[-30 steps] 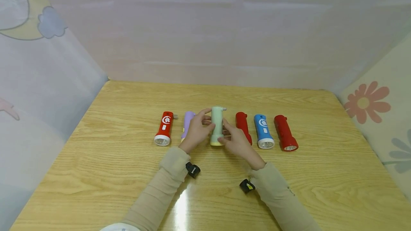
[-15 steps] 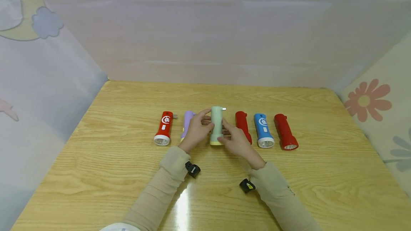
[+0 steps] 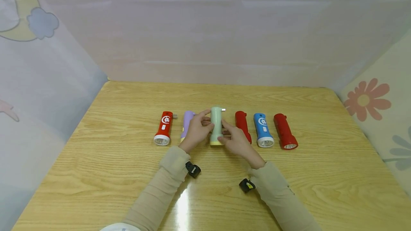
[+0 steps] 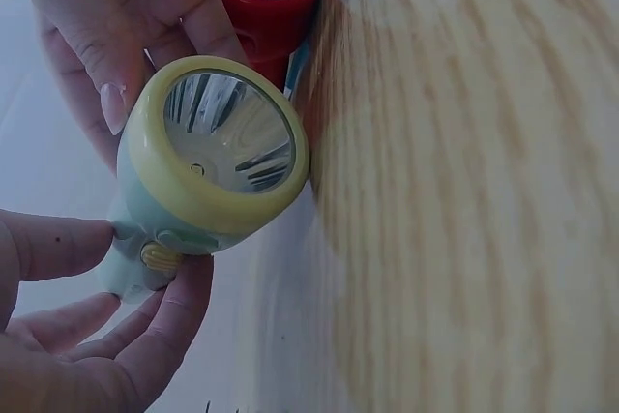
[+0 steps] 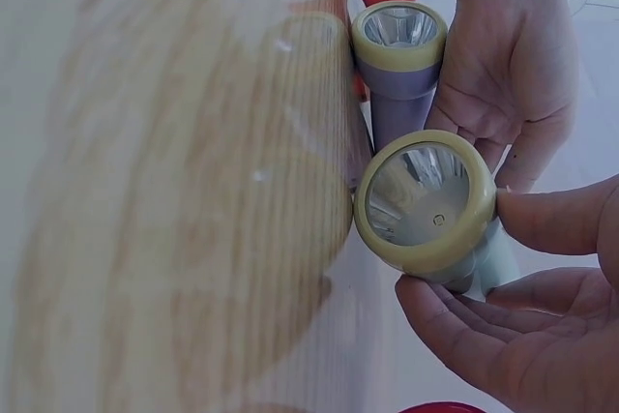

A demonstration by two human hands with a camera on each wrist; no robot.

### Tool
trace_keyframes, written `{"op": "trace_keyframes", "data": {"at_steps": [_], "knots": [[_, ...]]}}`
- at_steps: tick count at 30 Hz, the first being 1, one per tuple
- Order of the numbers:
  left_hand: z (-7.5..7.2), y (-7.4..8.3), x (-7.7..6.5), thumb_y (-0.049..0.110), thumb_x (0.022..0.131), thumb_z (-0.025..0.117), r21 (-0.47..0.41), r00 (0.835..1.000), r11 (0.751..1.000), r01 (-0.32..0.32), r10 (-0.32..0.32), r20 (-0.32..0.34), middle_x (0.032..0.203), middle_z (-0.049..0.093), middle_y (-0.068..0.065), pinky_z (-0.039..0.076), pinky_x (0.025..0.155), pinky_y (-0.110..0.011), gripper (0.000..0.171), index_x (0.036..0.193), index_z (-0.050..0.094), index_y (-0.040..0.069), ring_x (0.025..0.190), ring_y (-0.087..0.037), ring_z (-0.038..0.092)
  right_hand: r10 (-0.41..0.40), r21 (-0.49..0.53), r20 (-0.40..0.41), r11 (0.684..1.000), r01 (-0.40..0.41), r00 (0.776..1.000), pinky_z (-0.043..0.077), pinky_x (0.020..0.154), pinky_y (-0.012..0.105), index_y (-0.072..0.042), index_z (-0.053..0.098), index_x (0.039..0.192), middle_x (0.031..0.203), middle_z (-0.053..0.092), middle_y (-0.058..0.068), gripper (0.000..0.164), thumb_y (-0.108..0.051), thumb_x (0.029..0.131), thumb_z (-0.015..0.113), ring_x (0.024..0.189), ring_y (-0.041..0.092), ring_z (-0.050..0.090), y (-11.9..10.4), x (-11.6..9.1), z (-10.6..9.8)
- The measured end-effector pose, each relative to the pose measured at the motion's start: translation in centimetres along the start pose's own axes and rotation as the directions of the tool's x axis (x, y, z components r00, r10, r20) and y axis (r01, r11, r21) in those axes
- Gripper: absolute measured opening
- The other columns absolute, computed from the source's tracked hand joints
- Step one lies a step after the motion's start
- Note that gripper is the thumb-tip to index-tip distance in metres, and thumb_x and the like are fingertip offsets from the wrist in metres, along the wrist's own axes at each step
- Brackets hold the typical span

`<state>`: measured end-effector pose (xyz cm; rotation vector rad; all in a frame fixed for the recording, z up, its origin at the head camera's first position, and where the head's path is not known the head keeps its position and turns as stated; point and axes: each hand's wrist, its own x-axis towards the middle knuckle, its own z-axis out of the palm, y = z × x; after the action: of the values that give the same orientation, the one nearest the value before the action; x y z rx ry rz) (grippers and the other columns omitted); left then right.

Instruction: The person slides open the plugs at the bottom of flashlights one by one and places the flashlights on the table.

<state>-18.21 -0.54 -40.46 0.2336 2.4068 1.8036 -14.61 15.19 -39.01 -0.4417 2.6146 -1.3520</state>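
Observation:
A pale green flashlight (image 3: 216, 123) with a yellow rim lies lengthwise on the table between both hands. My left hand (image 3: 198, 131) holds its left side, thumb and fingers on the body close to a yellow switch (image 4: 161, 256) in the left wrist view. On the other side my right hand (image 3: 238, 141) pinches the head end, thumb by the yellow rim (image 5: 484, 186). Metal plug prongs (image 3: 223, 109) stick out rightward at the far end. The clear lens (image 4: 227, 132) faces the wrist cameras. Partly behind the left hand is a purple flashlight (image 3: 187, 122).
In the same row, a red-and-white flashlight (image 3: 164, 127) lies at the left. To the right lie a red flashlight (image 3: 242, 124), a blue-and-white one (image 3: 264, 130) and another red one (image 3: 285, 131). The wooden table (image 3: 112, 167) ends at a pale curtain (image 3: 205, 45).
The green flashlight's prongs show slightly shorter than a second ago, as if it has rolled a little. Both hands keep their hold and the other flashlights stay put.

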Motion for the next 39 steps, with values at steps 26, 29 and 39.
{"op": "trace_keyframes", "data": {"at_steps": [26,29,39], "knots": [[0.33,0.14,0.31,0.002,0.086,0.058,0.086,0.999,0.995,0.048,-0.050,0.019,0.111,0.059,-0.020,0.050,0.078,-0.035,0.050,0.134,0.043,0.003,0.096,-0.027,0.060,0.033,0.005,-0.005,0.999,-0.033,0.999,0.045,0.087,0.042,0.007,0.029,0.138,0.129,0.046,0.025,0.057,-0.002,0.088,0.056,0.110,0.036,0.053,0.64,0.41,0.46],[0.34,0.04,0.39,0.002,0.086,0.058,0.097,0.999,0.994,0.043,-0.045,0.021,0.111,0.059,-0.020,0.050,0.079,-0.035,0.050,0.133,0.044,0.002,0.096,-0.027,0.060,0.028,0.005,-0.008,1.000,-0.028,1.000,0.045,0.087,0.042,0.009,0.029,0.137,0.128,0.047,0.026,0.057,-0.001,0.088,0.056,0.109,0.036,0.053,0.56,0.42,0.44],[0.33,-0.04,0.47,0.002,0.086,0.058,0.117,0.999,0.993,0.029,-0.032,0.030,0.111,0.059,-0.021,0.050,0.080,-0.034,0.048,0.132,0.044,-0.002,0.097,-0.028,0.060,0.021,0.027,-0.009,0.999,-0.021,1.000,0.044,0.089,0.042,0.011,0.031,0.135,0.129,0.045,0.027,0.054,0.000,0.088,0.056,0.109,0.036,0.053,0.51,0.47,0.41]]}}
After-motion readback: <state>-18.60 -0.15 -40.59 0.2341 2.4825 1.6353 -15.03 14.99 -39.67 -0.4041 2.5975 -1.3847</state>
